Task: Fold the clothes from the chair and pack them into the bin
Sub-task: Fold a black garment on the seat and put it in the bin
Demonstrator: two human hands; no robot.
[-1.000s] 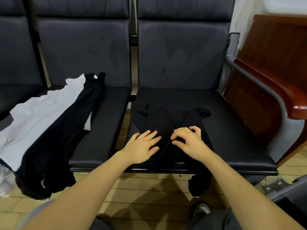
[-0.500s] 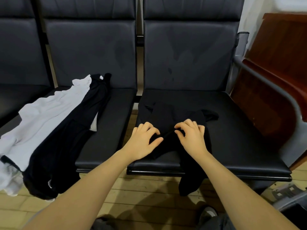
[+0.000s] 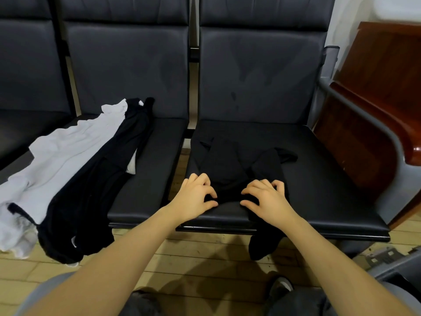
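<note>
A black garment (image 3: pixel 237 165) lies spread on the right black chair seat (image 3: pixel 330 190), one part hanging over the front edge toward the floor. My left hand (image 3: pixel 196 199) and my right hand (image 3: pixel 266 199) sit side by side on its near edge, fingers curled and pinching the fabric between fingertips and thumb. On the neighbouring seat to the left lie a white garment (image 3: pixel 57 160) and another black garment (image 3: pixel 102 179), both draping over the seat's front edge. A grey bin edge (image 3: pixel 401 270) shows at the lower right.
A grey metal armrest (image 3: pixel 364 124) borders the right seat, with a red-brown wooden desk (image 3: pixel 376 92) behind it. Wooden plank floor (image 3: pixel 205 258) runs under the chairs. My knees and a shoe (image 3: pixel 281 286) are at the bottom.
Both hands slid back toward the seat's front edge and went from lying flat on the black garment to curling and pinching its fabric. The hanging part shifted slightly.
</note>
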